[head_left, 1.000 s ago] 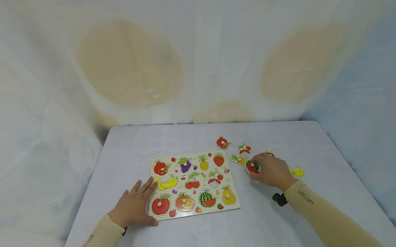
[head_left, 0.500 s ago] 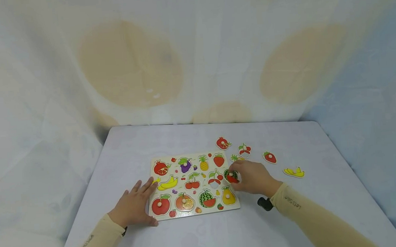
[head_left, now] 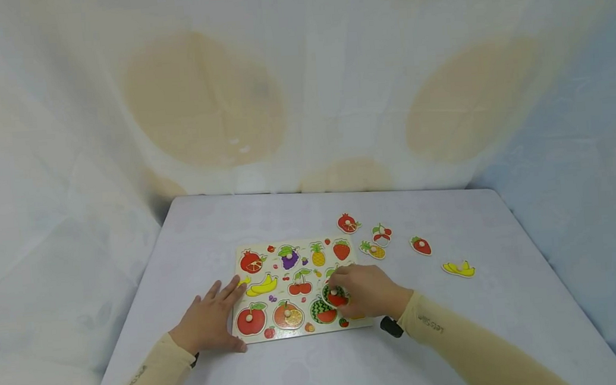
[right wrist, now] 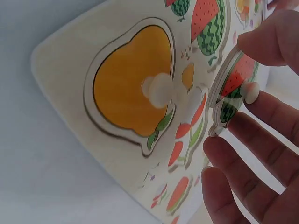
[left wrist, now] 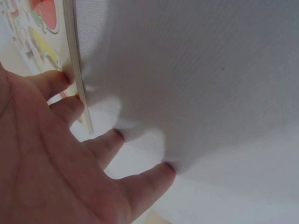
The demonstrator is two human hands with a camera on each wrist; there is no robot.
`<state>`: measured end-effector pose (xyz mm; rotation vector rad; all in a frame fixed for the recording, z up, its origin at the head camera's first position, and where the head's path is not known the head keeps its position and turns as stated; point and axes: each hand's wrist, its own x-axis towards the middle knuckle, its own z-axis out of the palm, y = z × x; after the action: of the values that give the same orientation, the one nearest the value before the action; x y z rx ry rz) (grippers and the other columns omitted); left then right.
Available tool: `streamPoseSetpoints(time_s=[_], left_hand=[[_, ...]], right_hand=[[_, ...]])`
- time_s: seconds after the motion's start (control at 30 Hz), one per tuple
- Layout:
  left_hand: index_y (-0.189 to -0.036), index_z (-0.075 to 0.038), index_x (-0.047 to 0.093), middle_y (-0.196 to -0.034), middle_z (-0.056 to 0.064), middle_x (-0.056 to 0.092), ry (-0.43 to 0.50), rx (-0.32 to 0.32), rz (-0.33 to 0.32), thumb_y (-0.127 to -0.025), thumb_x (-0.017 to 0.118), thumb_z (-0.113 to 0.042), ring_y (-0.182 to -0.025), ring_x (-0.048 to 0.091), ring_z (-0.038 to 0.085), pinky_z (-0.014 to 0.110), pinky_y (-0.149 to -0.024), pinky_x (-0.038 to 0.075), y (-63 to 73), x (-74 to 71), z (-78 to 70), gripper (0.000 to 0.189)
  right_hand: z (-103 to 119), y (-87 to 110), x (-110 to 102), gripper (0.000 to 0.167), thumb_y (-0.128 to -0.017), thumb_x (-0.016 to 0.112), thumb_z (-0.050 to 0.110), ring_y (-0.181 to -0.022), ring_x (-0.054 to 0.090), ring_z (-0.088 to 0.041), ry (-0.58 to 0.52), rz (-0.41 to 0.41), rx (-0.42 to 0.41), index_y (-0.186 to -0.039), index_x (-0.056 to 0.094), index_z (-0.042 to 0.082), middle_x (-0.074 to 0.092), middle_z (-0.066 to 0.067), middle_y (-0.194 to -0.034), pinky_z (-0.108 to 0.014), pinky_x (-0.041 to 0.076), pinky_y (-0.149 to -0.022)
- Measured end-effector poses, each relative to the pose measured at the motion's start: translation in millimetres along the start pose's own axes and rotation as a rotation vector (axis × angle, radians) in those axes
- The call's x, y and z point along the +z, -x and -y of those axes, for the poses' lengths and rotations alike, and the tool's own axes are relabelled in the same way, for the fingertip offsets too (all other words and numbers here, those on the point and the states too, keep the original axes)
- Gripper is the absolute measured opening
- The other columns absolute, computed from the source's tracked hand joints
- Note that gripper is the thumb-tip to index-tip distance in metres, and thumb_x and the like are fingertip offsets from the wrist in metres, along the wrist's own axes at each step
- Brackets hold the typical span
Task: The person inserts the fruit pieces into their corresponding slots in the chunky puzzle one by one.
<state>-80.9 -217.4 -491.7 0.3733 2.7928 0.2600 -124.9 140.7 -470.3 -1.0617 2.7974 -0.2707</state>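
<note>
A wooden fruit puzzle board (head_left: 296, 333) lies on the table. My left hand (head_left: 209, 318) rests at its left edge with fingers spread. In the left wrist view two fingertips touch the board and two others (left wrist: 154, 182) press the tabletop. Over the lower right of the board, my right hand (head_left: 371, 289) pinches a watermelon puzzle piece (head_left: 335, 296) by its edges. The right wrist view shows this piece tilted, its white knob (right wrist: 251, 92) facing the fingers. Just beside it is the board's printed watermelon spot (head_left: 324, 315). A yellow pear piece (right wrist: 121, 79) sits in its slot.
Loose knobbed pieces lie right of the board: a pomegranate (head_left: 348, 223), cherries (head_left: 382, 234), a pineapple (head_left: 373, 250), a strawberry (head_left: 421, 245) and bananas (head_left: 458, 269). Apple (head_left: 251, 320), orange (head_left: 288, 315) and grape (head_left: 288, 257) pieces sit in the board. Fabric hangs behind the table.
My right hand has carried the watermelon piece leftward from among the loose pieces to above the board. The left hand has stayed in place.
</note>
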Motion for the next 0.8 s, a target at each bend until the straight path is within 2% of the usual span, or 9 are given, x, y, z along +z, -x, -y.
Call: streamPoseSetpoints(time_s=[0.17,0.27,0.4,0.57,0.8], left_hand=[[-0.155,-0.015,0.039,-0.162,0.006,0.027,-0.001,0.0,0.002,-0.053,0.092,-0.058,-0.144,0.023,0.046,0.076,-0.102,0.027,0.9,-1.0,-0.7,0.122],[-0.155,-0.015,0.039,-0.162,0.006,0.027,0.001,-0.003,0.004,-0.053,0.092,-0.057,-0.144,0.023,0.046,0.076,-0.102,0.027,1.0,-1.3,-0.9,0.122],[-0.155,-0.015,0.039,-0.162,0.006,0.027,0.003,-0.005,0.004,-0.053,0.092,-0.058,-0.144,0.023,0.046,0.076,-0.103,0.026,0.7,-1.1,-0.7,0.122],[-0.155,-0.016,0.039,-0.163,0.005,0.026,0.005,-0.005,0.005,-0.053,0.092,-0.058,-0.144,0.023,0.046,0.075,-0.103,0.026,0.1,-1.2,-0.8,0.122],[-0.154,-0.016,0.039,-0.163,0.005,0.027,0.003,0.0,0.0,-0.053,0.092,-0.058,-0.144,0.023,0.046,0.076,-0.103,0.026,0.3,-1.2,-0.6,0.122]], right_hand=[[5,-6.1,9,0.038,-0.077,0.082,0.037,-0.095,0.061,-0.009,0.034,0.024,-0.049,-0.112,0.072,0.024,0.066,0.008,-0.116,-0.025,0.054,-0.073],[8,-8.5,13,0.038,-0.078,0.082,0.035,-0.1,0.061,-0.01,0.043,0.037,-0.076,-0.113,0.072,0.025,0.066,0.008,-0.119,-0.026,0.054,-0.08],[14,-9.8,13,0.038,-0.079,0.081,0.032,-0.103,0.061,-0.012,0.053,0.053,-0.098,-0.115,0.071,0.025,0.066,0.009,-0.12,-0.03,0.053,-0.086],[18,-10.0,13,0.035,-0.08,0.079,0.03,-0.1,0.062,-0.014,0.08,0.062,-0.132,-0.113,0.071,0.024,0.067,0.007,-0.119,-0.031,0.053,-0.087],[20,-9.8,15,0.031,-0.081,0.078,0.029,-0.108,0.062,-0.015,0.081,0.057,-0.165,-0.111,0.071,0.022,0.067,0.005,-0.118,-0.033,0.051,-0.094]])
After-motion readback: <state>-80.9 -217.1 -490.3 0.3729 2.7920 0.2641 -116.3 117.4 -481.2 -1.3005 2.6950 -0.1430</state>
